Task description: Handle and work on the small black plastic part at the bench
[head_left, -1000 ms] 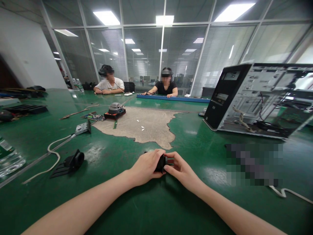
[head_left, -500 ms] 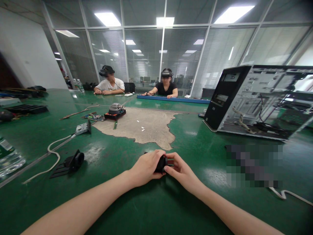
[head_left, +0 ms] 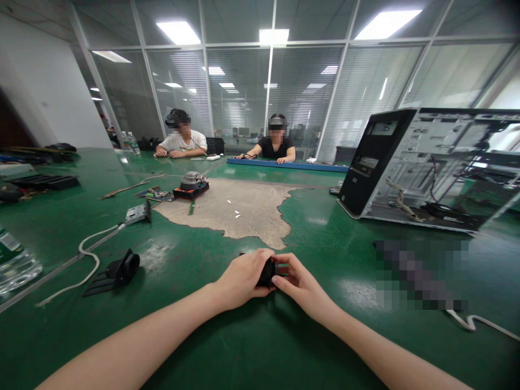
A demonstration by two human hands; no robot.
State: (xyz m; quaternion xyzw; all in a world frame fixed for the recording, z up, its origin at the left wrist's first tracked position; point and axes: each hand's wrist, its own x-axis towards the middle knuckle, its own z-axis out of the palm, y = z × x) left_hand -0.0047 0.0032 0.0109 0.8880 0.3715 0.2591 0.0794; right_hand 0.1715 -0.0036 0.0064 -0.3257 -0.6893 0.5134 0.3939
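Both of my hands are closed around a small black plastic part [head_left: 267,272] low over the green table, in the middle of the view. My left hand [head_left: 242,277] wraps over its left side and top, hiding most of it. From the right, my right hand [head_left: 299,280] grips its edge between thumb and fingers. To the left lies a black plastic piece [head_left: 122,269] with a round end and flat slats. Whether the two black pieces are the same kind, I cannot tell.
An opened computer case [head_left: 377,162] stands at the right. At the left are a water bottle [head_left: 16,260], a white cable [head_left: 95,254], a metal bracket [head_left: 138,212] and a heatsink fan [head_left: 192,184]. Two people [head_left: 182,140] sit across the table behind a blue bar [head_left: 284,164].
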